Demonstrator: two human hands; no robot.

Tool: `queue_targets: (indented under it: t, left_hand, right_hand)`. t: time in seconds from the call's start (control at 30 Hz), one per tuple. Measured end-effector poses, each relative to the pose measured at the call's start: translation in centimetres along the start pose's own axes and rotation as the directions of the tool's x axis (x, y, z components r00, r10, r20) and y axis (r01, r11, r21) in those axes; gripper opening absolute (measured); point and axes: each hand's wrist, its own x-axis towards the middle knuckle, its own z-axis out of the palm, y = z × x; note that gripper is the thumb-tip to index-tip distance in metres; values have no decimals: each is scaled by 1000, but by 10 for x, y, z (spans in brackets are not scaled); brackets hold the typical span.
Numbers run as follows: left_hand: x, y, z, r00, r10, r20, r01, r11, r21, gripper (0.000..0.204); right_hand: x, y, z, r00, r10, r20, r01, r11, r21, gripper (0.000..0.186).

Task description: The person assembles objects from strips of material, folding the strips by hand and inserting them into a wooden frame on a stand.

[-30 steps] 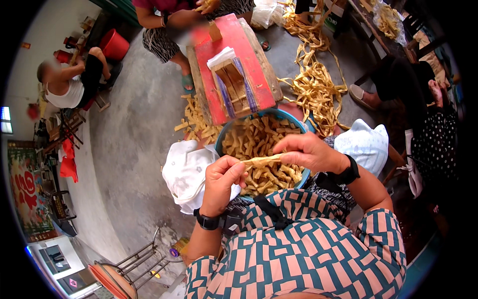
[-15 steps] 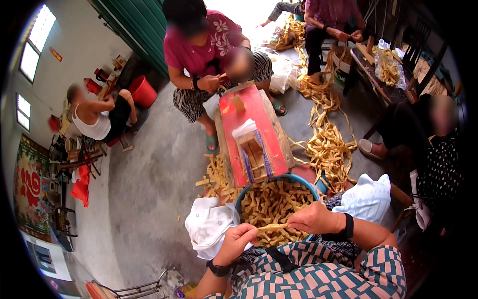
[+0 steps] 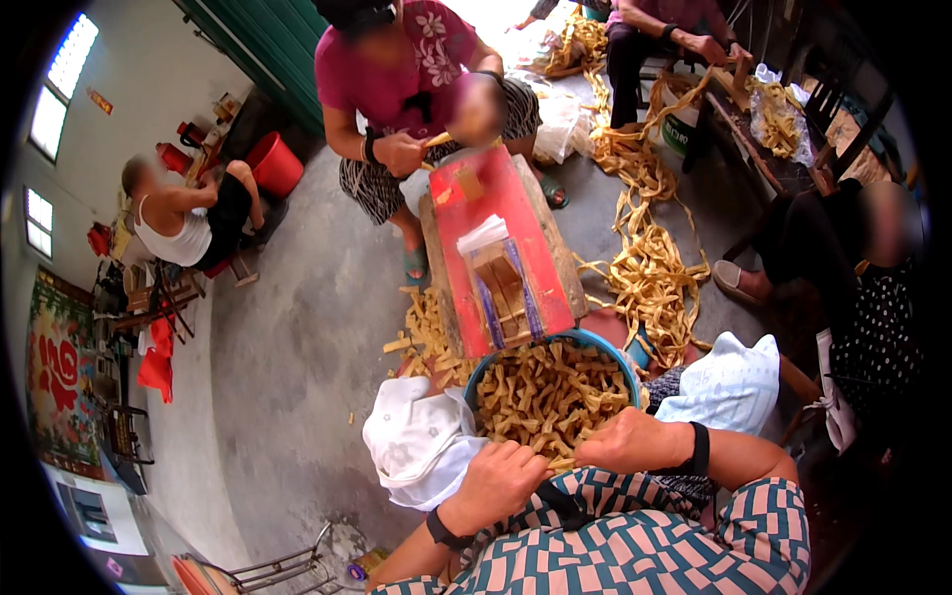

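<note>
My left hand [image 3: 501, 484] and my right hand [image 3: 623, 440] are close together over the near side of a blue basin [image 3: 602, 343]. Both are closed on a tan strip [image 3: 561, 463], and only a short piece of it shows between the fingers. Short, knotted-looking tan pieces [image 3: 545, 392] fill the basin below. White cloth [image 3: 407, 436] covers my left knee, while a pale blue cloth [image 3: 729, 382] lies over the right one.
Beyond the basin stands a red-topped bench [image 3: 466, 228] bearing a wooden block fixture [image 3: 503, 293]. Facing me, a co-worker [image 3: 397, 74] holds a tan strip. Long strips [image 3: 654, 288] heap on the floor to the right; cut pieces [image 3: 426, 337] lie left. Another person [image 3: 863, 268] sits at right.
My hands have come closer together and turned knuckles-up, so less of the strip shows between them. The co-worker opposite has shifted the held strip. The view has tilted slightly.
</note>
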Motion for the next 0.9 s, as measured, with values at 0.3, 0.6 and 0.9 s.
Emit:
queue_targets:
  t: [0.3, 0.6, 0.9]
  left_hand:
    - [29, -43, -7, 936, -333, -110, 290, 911, -294, 12]
    - [112, -119, -42, 773, -489, -405, 357, 862, -359, 13]
    - [92, -146, -26, 739, -562, -372, 452, 822, -345, 13]
  right_hand:
    - [26, 53, -11, 977, 70, -200, -99, 985, -141, 8]
    - [127, 119, -69, 899, 25, -437, -175, 936, -307, 6]
    - [97, 177, -47, 901, 171, -399, -321, 881, -348, 6]
